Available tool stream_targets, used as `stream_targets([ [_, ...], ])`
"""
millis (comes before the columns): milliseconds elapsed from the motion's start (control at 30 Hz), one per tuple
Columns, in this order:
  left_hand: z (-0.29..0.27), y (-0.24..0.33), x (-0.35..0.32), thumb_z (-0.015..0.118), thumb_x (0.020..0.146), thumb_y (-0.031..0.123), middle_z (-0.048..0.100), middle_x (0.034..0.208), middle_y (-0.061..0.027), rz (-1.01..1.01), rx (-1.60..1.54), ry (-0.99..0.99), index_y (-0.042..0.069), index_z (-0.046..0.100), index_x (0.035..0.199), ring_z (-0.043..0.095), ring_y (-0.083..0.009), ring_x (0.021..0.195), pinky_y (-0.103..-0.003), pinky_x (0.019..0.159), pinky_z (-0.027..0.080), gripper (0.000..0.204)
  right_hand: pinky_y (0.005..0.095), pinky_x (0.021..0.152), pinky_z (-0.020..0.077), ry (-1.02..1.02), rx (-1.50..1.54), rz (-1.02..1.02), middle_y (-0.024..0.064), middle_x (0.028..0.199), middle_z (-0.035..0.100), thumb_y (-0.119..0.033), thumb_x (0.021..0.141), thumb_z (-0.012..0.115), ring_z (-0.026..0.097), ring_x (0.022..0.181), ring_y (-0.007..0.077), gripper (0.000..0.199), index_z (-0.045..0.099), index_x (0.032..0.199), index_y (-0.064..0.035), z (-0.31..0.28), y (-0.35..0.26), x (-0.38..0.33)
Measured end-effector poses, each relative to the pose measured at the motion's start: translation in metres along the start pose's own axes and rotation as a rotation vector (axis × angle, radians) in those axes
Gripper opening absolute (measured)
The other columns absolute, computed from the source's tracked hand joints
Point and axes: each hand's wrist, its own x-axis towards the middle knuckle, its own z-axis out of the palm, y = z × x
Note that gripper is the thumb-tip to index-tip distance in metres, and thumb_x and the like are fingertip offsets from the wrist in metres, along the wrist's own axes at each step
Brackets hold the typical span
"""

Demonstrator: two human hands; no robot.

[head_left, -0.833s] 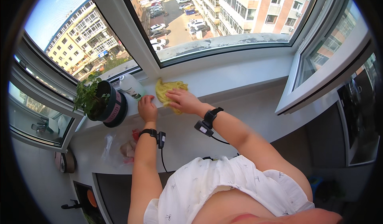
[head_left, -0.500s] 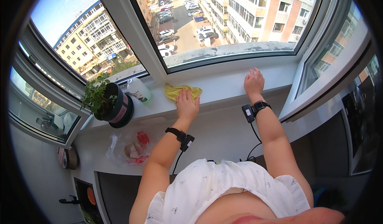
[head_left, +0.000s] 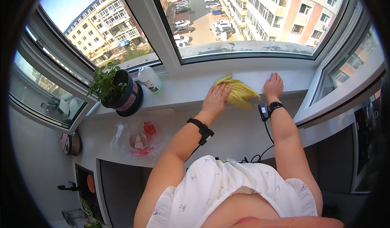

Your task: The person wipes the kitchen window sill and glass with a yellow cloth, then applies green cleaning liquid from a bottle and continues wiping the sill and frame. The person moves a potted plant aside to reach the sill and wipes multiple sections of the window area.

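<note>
Cloth of a yellow colour [head_left: 237,93] is seen crumpled on the white window sill [head_left: 183,90], just below the large pane. The left hand [head_left: 215,99] is laid flat on the cloth's left edge, fingers spread and pressed down on the fabric rather than pinching it. The right hand [head_left: 273,86] is rested palm-down on the bare sill just beside the cloth's right end, fingers held close together and nothing gripped. A dark band is worn on each wrist (a thin cable hangs from the right one). Further left on the sill, a white plastic bottle [head_left: 149,79] is stood upright, and just beside it a dark pot with a green plant [head_left: 118,89] is placed in the window's corner. On the lower white counter [head_left: 235,134], well apart from both hands, a clear plastic bag [head_left: 136,138] with red and pale contents is laid. City buildings and parked cars are seen through the glass.
</note>
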Motion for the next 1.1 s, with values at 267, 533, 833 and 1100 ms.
stream_targets([
  [267, -0.120, -0.129, -0.172, 0.061, 0.085, 0.009, 0.048, 0.146, -0.0185, -0.592, 0.422, -0.024, 0.010, 0.044, 0.146, 0.043, -0.0363, 0.138, -0.050, 0.118, 0.030, 0.064, 0.0456, 0.109, 0.0399, -0.027, -0.065, -0.015, 0.0143, 0.140, 0.056, -0.019, 0.092, 0.052, 0.050, 0.130, 0.0328, 0.037, 0.060, 0.125, -0.0045, 0.007, -0.005, 0.000],
  [533, -0.037, -0.013, -0.050, 0.073, 0.082, 0.029, 0.046, 0.148, -0.0170, -0.195, 0.001, 0.047, 0.011, 0.048, 0.145, 0.039, -0.0342, 0.141, -0.051, 0.118, 0.029, 0.070, 0.0455, 0.106, 0.0427, -0.032, -0.100, 0.005, 0.0131, 0.138, 0.058, -0.021, 0.091, 0.053, 0.053, 0.127, 0.0328, 0.036, 0.062, 0.123, -0.0067, 0.000, -0.009, 0.004],
  [833, -0.016, 0.000, 0.009, 0.065, 0.091, 0.046, 0.041, 0.156, -0.0132, -0.089, -0.010, -0.048, 0.027, 0.045, 0.150, 0.039, -0.0321, 0.143, -0.047, 0.118, 0.030, 0.065, 0.0455, 0.106, 0.0425, -0.062, -0.061, -0.002, 0.0120, 0.139, 0.058, -0.024, 0.092, 0.049, 0.052, 0.129, 0.0320, 0.038, 0.062, 0.123, -0.0079, -0.002, -0.001, 0.005],
  [1100, -0.108, -0.128, -0.131, 0.066, 0.088, 0.055, 0.039, 0.155, -0.0186, -0.537, 0.348, -0.097, 0.021, 0.046, 0.150, 0.038, -0.0384, 0.141, -0.049, 0.117, 0.030, 0.073, 0.0455, 0.107, 0.0417, 0.004, -0.088, -0.020, 0.0140, 0.139, 0.056, -0.022, 0.091, 0.051, 0.051, 0.130, 0.0323, 0.038, 0.062, 0.123, -0.0053, 0.009, -0.003, 0.000],
])
